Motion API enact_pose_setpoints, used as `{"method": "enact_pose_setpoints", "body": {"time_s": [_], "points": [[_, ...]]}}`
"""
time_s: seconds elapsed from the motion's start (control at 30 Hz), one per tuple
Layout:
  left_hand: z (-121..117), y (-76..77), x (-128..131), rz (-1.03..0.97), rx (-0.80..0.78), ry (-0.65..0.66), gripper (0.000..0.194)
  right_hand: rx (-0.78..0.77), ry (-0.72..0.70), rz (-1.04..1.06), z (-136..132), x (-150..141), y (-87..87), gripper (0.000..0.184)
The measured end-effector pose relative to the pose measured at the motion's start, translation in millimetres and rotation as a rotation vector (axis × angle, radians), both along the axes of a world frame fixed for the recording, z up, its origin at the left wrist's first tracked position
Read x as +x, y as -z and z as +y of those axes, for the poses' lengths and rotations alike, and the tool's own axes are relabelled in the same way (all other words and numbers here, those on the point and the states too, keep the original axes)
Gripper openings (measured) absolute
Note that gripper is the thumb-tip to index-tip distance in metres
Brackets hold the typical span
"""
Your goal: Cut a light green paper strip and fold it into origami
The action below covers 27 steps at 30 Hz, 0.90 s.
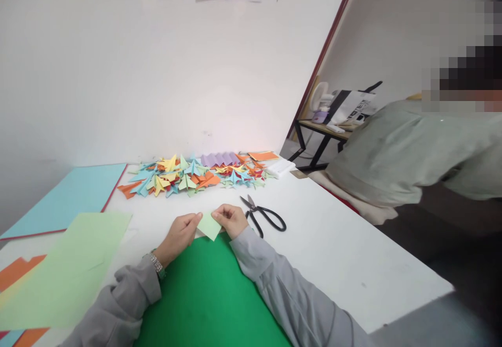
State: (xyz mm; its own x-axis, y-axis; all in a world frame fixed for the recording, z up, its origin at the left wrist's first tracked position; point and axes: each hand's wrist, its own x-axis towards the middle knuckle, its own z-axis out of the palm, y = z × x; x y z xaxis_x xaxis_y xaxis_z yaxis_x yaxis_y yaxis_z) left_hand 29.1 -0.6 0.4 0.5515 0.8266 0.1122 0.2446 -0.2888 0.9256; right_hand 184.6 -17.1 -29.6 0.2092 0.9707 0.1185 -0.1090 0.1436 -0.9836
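Between my two hands is a small piece of light green paper (209,226), pinched at its left and right edges, with one corner pointing down. My left hand (181,236) grips the left edge, thumb on top. The right edge is pinched between the thumb and fingers of my right hand (231,220). Below the hands lies a green surface (212,294). Black-handled scissors (264,213) rest with blades slightly apart on the white table (325,247), just right of my right hand.
Folded paper planes (172,177) in several colours are heaped along the wall, beside a pleated purple paper (220,159). At left lie a large light green sheet (74,268), a blue sheet (70,195) and orange paper (18,273). A person in a grey-green shirt (392,148) is at right.
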Motion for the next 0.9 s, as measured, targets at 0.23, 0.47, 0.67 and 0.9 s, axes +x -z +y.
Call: {"method": "enact_pose_setpoints", "body": {"time_s": [0.23,0.47,0.67,0.9], "points": [[-1.4,-5.3,3.6,0.041,-0.118,0.078,0.03,0.008,-0.001,0.01,0.1,0.0,-0.1,0.03],[2.5,-0.3,3.3,0.026,-0.133,-0.017,0.03,0.034,-0.053,-0.025,-7.7,-3.1,-13.3,0.029],[2.0,0.5,1.6,-0.052,-0.224,0.046,0.033,0.004,-0.079,0.008,-7.8,-4.7,-12.3,0.03],[3.3,3.6,2.7,-0.122,-0.212,0.026,0.038,-0.035,-0.17,-0.059,-12.0,-10.0,-12.2,0.033]]}}
